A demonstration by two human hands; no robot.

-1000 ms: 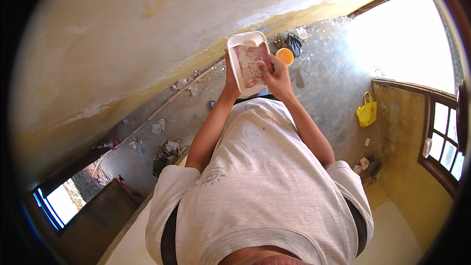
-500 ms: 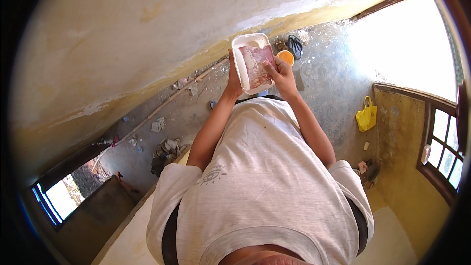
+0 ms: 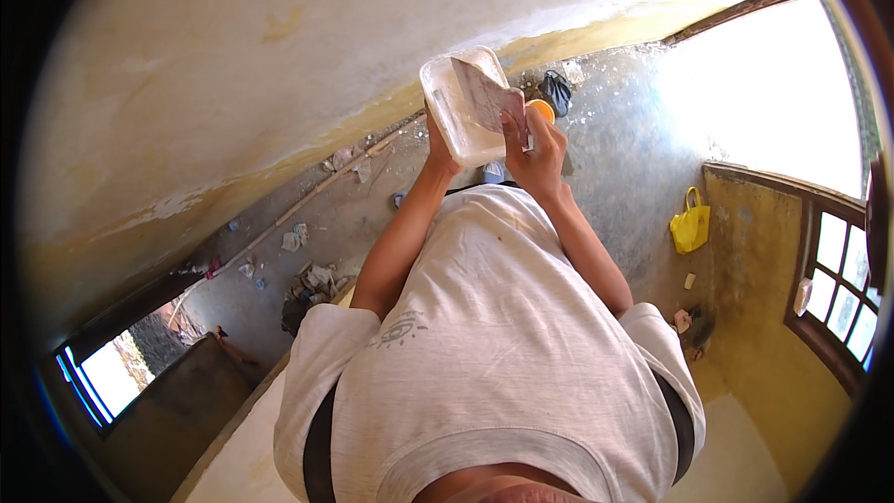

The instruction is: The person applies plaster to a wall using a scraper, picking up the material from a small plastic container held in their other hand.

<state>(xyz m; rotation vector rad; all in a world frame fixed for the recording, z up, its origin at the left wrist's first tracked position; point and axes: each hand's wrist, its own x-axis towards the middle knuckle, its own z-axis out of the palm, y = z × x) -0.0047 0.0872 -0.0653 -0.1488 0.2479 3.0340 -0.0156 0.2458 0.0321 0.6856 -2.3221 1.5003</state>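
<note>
Pinching the thin plate [image 3: 488, 100] with my right hand [image 3: 538, 155], my left hand [image 3: 440, 145] gripping the white tray [image 3: 444, 109]; too loose a pinch could drop it.

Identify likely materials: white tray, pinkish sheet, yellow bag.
Tray: likely plastic, whitish, satin where unsmeared; rounded, moulded-looking corners.
Sheet: possibly plastic, maybe metal; thin and seemingly stiff, pale smears mask its finish.
Bag: plastic film or fabric, can't tell which; bright yellow, soft-looking, with a handle loop.

white tray [image 3: 449, 112]; pinkish plate [image 3: 486, 99], smeared whitish; orange tub [image 3: 542, 111]; yellow bag [image 3: 690, 229]; pale grey shirt [image 3: 494, 335], dark print [image 3: 403, 330]
</note>
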